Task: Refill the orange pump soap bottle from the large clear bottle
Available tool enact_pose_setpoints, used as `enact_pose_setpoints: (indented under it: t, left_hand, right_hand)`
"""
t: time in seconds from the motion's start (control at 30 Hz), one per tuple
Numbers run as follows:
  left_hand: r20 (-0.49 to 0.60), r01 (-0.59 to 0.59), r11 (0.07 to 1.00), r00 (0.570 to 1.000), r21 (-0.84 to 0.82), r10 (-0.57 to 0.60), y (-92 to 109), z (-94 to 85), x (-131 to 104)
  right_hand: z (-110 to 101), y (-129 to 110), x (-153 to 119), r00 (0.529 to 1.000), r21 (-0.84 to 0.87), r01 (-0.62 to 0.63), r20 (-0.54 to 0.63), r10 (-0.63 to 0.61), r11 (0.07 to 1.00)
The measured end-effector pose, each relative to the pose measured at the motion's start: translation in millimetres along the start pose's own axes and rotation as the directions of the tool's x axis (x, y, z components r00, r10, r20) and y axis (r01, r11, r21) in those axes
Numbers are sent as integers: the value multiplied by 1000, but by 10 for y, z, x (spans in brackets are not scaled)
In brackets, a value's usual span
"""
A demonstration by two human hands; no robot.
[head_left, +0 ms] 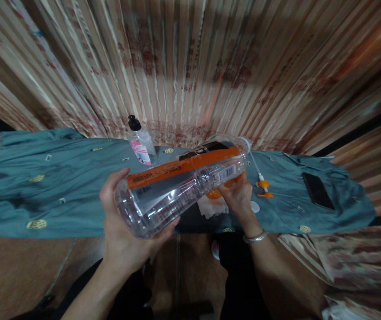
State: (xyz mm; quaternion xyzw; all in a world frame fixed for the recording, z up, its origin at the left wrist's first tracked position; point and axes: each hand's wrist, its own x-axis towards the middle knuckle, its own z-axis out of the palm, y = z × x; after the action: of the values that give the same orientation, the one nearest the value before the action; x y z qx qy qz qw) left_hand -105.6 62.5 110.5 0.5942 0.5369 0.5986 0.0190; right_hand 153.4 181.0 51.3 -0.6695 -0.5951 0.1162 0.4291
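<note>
A large clear plastic bottle (190, 178) with an orange and black label is tilted above the table, its neck up to the right. Round its base wraps my left hand (124, 218), thumb on one side and fingers below. Near the neck end, my right hand (240, 198) grips it from underneath, with the fingertips partly hidden behind the bottle. Below the bottle, an orange object (214, 193) shows in part by a white ragged-edged sheet (213, 208). Just right of my right hand lie a white disc (255, 207) and an orange pump head (263, 189) with a pale tube.
A clear bottle (143, 149) with a black cap and pink label stands at the back left. To the right lies a black phone (317, 191). A teal patterned cloth (73, 191) covers the narrow table, and a pleated curtain (177, 66) hangs close behind it.
</note>
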Motion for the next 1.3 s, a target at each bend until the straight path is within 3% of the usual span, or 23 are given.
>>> enact_pose_setpoints:
  t: [0.37, 0.57, 0.9, 1.03, 1.13, 1.3]
  left_hand:
    - [56, -72, 997, 996, 33, 70, -28, -60, 52]
    - [-5, -49, 999, 999, -2, 49, -26, -27, 17]
    - [-9, -31, 999, 999, 13, 31, -55, -13, -3]
    - [72, -76, 995, 995, 61, 72, -153, -92, -2]
    - [119, -57, 996, 992, 66, 49, -205, -147, -4]
    - [97, 23, 999, 995, 41, -27, -190, -141, -3]
  right_hand:
    - [1, 57, 9, 1000, -27, 27, 12, -27, 999]
    - [9, 60, -3, 999, -26, 35, 12, -34, 999]
    - [17, 43, 5, 1000, -38, 23, -11, -24, 999]
    - [38, 43, -4, 1000, -40, 24, -17, -25, 999]
    - [48, 47, -5, 999, -42, 35, -35, -36, 999]
    - [47, 63, 15, 999, -52, 40, -31, -42, 998]
